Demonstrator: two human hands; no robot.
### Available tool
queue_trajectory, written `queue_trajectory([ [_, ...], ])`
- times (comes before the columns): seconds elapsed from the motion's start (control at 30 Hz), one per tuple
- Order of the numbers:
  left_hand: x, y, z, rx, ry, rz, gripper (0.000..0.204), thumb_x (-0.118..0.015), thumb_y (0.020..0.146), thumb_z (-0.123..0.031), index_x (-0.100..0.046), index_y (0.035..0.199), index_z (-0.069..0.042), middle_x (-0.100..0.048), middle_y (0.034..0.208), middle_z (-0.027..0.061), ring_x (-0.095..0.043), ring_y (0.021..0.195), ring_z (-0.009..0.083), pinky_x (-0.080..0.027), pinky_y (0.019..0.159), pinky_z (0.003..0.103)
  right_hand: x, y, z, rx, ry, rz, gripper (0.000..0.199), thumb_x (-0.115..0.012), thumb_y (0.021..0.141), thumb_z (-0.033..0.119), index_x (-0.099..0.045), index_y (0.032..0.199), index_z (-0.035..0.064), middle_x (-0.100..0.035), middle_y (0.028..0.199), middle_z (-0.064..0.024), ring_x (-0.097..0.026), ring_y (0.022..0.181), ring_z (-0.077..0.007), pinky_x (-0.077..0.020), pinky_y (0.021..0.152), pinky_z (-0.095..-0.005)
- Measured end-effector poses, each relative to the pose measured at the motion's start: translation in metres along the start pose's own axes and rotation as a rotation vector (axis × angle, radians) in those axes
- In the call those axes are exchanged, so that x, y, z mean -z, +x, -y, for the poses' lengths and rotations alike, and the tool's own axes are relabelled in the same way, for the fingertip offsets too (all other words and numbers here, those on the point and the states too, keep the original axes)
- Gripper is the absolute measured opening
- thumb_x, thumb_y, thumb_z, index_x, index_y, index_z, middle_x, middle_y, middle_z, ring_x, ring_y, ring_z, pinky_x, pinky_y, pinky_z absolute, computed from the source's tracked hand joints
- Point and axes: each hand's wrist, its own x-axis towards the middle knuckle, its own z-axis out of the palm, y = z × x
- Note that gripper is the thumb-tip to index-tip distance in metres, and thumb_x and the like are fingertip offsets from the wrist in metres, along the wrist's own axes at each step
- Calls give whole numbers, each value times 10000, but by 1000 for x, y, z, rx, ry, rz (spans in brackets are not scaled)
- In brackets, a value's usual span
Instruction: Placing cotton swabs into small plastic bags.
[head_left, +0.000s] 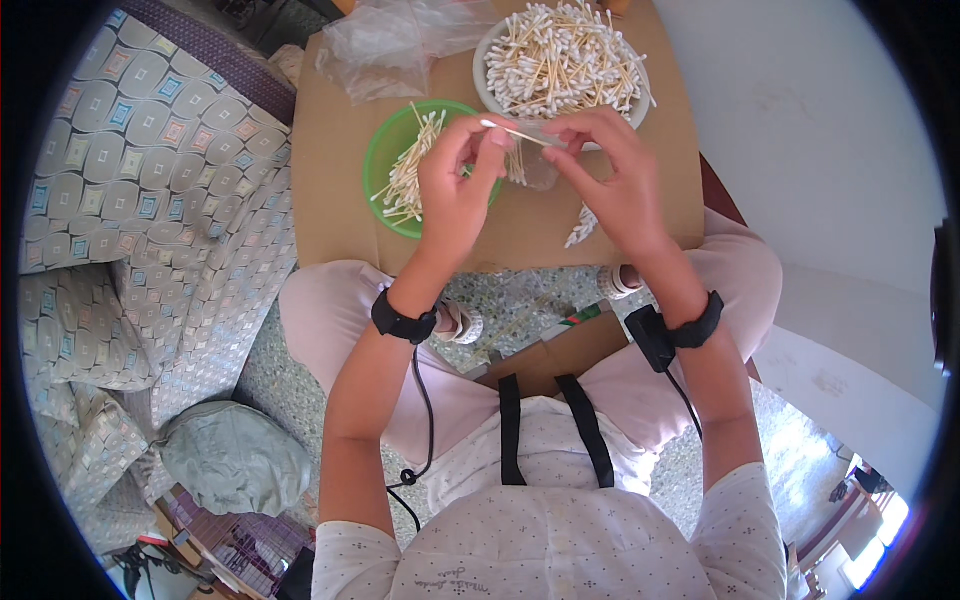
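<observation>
A cotton swab [517,133] with a white tip stretches between my two hands over the cardboard-coloured tabletop. My left hand [455,190] is closed in a pinch on the swab near its white tip. My right hand [620,185] pinches at the swab's other end, together with what looks like a small clear plastic bag [541,174] hanging between the hands. Under my left hand stands a green bowl [371,165] with loose swabs [403,185] in it. Beyond my right hand is a pale bowl [483,85] heaped with swabs [565,60].
Clear plastic bags [375,50] lie at the table's far left. A small bunch of swabs [581,228] lies by my right wrist. Patterned fabric [180,150] covers furniture on the left; a white wall [800,130] rises on the right. Black straps with cables circle both forearms.
</observation>
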Motion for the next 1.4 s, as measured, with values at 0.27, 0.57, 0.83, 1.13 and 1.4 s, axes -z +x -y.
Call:
queue_trajectory([
  [0.27, 7, 16, 8, -104, 154, -195, 129, -587, 917, -112, -652, 990, -27, -627, 878, 28, -564, 695, 69, -454, 598, 212, 3, 2, -6, -76, -244, -153, 245, -716, 773, 107, -680, 1015, 88, -591, 885, -65, -557, 762, -180, -472, 694, -295],
  [0.57, 6, 16, 7, -166, 497, -54, 99, -662, 841, -125, -686, 908, -56, -619, 842, 41, -564, 659, 152, -446, 594, 266, 2, 0, -12, -153, -258, -68, 174, -713, 783, 128, -696, 949, 76, -607, 906, -66, -604, 780, -201, -496, 710, -303],
  [0.83, 10, 20, 12, -391, 674, 49, 124, -712, 772, -136, -681, 864, -59, -608, 843, 42, -548, 861, 237, -444, 755, 342, 2, -1, -13, -157, -190, -61, 147, -688, 797, 131, -666, 901, 30, -666, 846, -97, -633, 812, -228, -490, 744, -330],
  [1.13, 10, 17, 3, -303, 473, -37, 86, -685, 812, -110, -698, 883, -64, -640, 874, 48, -586, 807, 182, -448, 690, 293, 3, 0, -18, -167, -152, -62, 161, -700, 786, 133, -669, 905, 29, -675, 843, -93, -642, 802, -214, -491, 744, -320],
  [1.4, 16, 16, -4, -391, 485, -67, 87, -633, 860, -70, -691, 911, -30, -630, 910, 35, -557, 810, 107, -421, 659, 244, 2, 1, -14, -208, -89, -62, 186, -715, 770, 113, -670, 930, 28, -675, 840, -75, -637, 791, -171, -494, 738, -291],
])
